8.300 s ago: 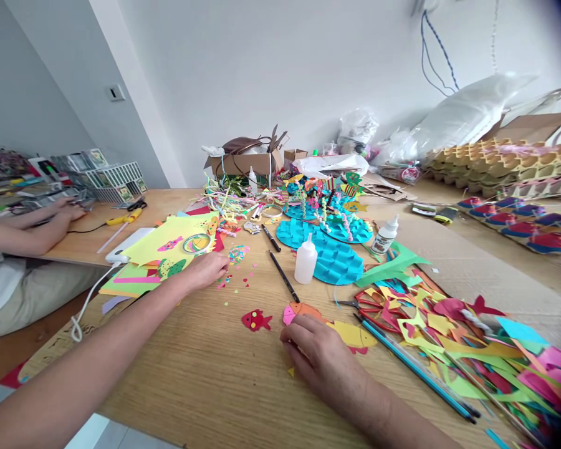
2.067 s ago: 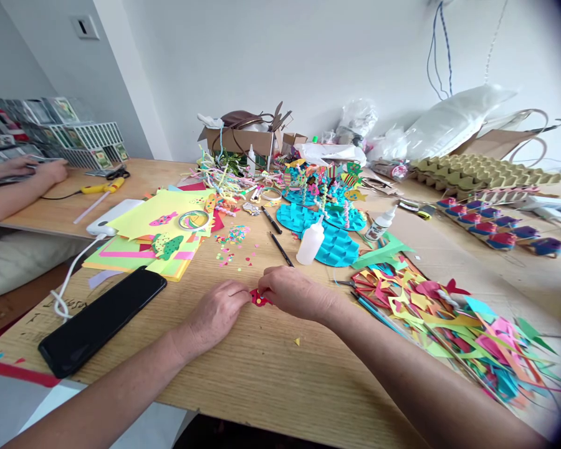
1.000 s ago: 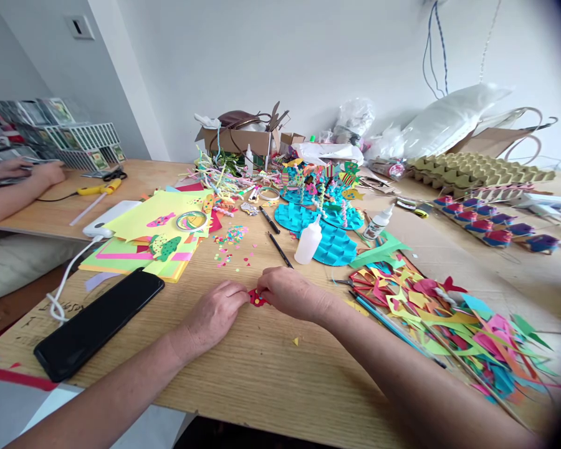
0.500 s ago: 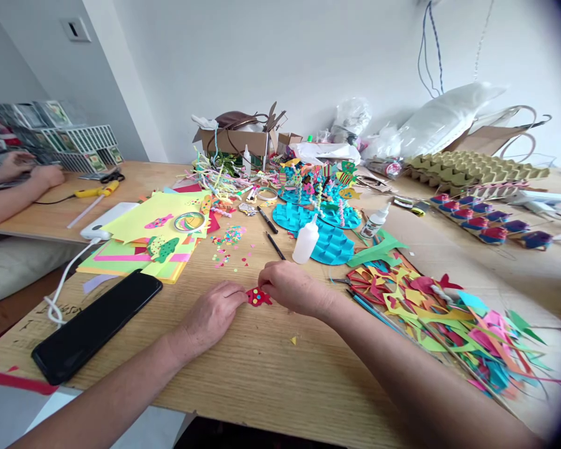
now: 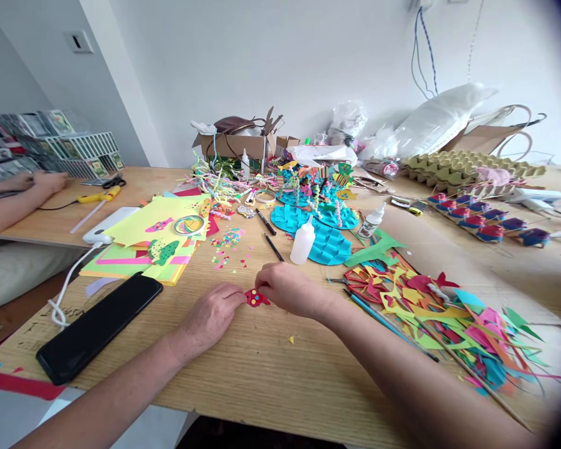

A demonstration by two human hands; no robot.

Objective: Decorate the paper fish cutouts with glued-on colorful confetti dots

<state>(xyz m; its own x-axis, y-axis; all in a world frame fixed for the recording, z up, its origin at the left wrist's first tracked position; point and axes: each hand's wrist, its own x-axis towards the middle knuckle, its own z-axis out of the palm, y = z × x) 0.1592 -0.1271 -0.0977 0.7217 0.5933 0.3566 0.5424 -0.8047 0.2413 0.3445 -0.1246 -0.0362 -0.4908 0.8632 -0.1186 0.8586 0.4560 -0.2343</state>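
A small red paper fish with yellow and pale dots lies on the table between my hands. My left hand holds its left end, thumb and fingertips pressed together on the edge. Over the fish's upper right side, my right hand is closed in a pinch; its fingertips touch the fish, and anything tiny between them is hidden. Just beyond are a black pen, a white squeeze bottle and a scatter of coloured paper dots. A tiny yellow scrap lies nearer me.
A black phone and coloured paper sheets lie left. Paper scraps and scissors cover the right. Behind stand blue paper discs with paper fish, a glue bottle and egg trays. Another person's hand is far left.
The view has shifted slightly. Both hands keep almost the same place at the red paper fish, with no clear change in their grip.
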